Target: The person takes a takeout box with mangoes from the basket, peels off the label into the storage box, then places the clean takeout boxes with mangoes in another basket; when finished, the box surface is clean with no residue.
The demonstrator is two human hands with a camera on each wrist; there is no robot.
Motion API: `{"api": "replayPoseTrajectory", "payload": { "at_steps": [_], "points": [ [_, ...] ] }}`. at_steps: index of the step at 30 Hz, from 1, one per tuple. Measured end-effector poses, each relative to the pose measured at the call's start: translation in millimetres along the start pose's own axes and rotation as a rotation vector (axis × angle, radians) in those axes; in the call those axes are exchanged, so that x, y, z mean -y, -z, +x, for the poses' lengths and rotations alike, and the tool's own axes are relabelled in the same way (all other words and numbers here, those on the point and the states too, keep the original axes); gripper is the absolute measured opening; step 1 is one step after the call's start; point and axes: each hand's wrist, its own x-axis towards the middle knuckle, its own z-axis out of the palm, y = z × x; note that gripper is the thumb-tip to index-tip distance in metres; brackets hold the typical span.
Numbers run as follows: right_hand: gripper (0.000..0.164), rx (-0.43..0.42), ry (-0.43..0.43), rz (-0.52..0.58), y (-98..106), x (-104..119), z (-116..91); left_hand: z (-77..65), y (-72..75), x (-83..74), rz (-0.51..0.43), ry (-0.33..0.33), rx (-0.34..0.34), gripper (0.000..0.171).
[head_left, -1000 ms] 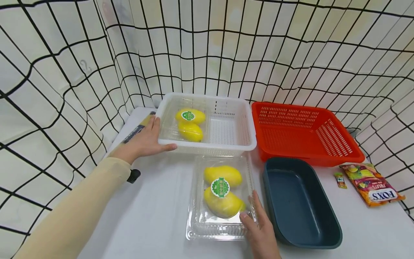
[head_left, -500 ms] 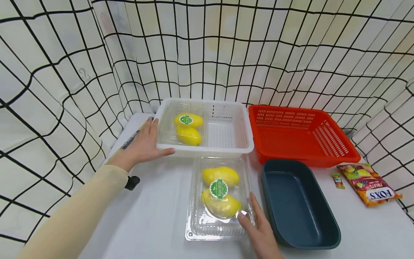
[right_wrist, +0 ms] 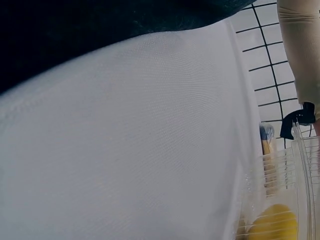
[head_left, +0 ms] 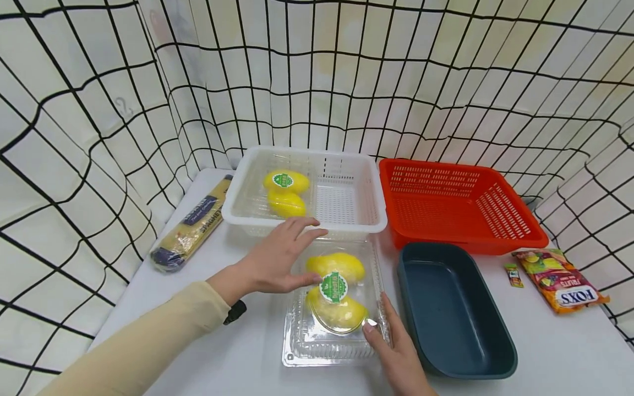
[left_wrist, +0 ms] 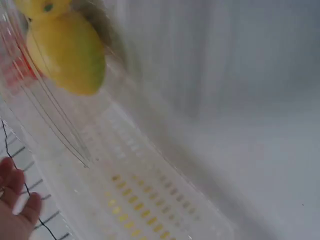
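A clear plastic box [head_left: 307, 349] with two yellow mangoes [head_left: 339, 311] and a green-and-white label lies on the table before me. My right hand [head_left: 401, 357] holds its near right side, thumb on the lid and fingers along the edge. Over the box's left part is my left hand [head_left: 279, 258], fingers spread and thumb reaching to the label; whether it touches the lid I cannot tell. Behind it stands a white basket [head_left: 349, 223], with a second clear box of mangoes [head_left: 287, 203] in its left half. The left wrist view shows the basket's slotted side [left_wrist: 145, 200] close up.
A red basket [head_left: 470, 242] stands at the back right, a dark blue tub [head_left: 455, 313] in front of it. Farther right lie a small packet [head_left: 514, 275] and a Fox's sweets bag [head_left: 562, 280]. A spaghetti pack [head_left: 193, 223] lies at left. Black netting [head_left: 307, 82] encloses the table.
My left hand has left the white basket's left side and moved right and nearer, over the front mango box. The spaghetti pack is now uncovered. My right hand stays in place.
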Motion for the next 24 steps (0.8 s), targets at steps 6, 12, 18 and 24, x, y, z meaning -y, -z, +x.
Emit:
{"api": "replayPoseTrajectory", "payload": {
  "at_steps": [6,12,18,24],
  "points": [
    [0.082,0.009,-0.018,-0.004,1.3,-0.4,1.2,-5.3,-7.2,-28.0,-0.033,0.165,0.193,0.111],
    [0.083,0.008,-0.029,-0.006,0.4,0.1,0.6,-23.0,-12.9,-59.1,-0.092,0.337,0.222,0.123],
    [0.085,-0.020,-0.051,0.003,-5.1,-1.7,-2.2,-52.4,-20.4,-102.2,-0.216,0.497,0.177,0.136],
    [0.093,-0.021,-0.114,-0.007,-8.7,-2.1,-6.3,-64.4,-29.7,-108.1,-0.276,0.488,0.048,0.139]
  ]
}}
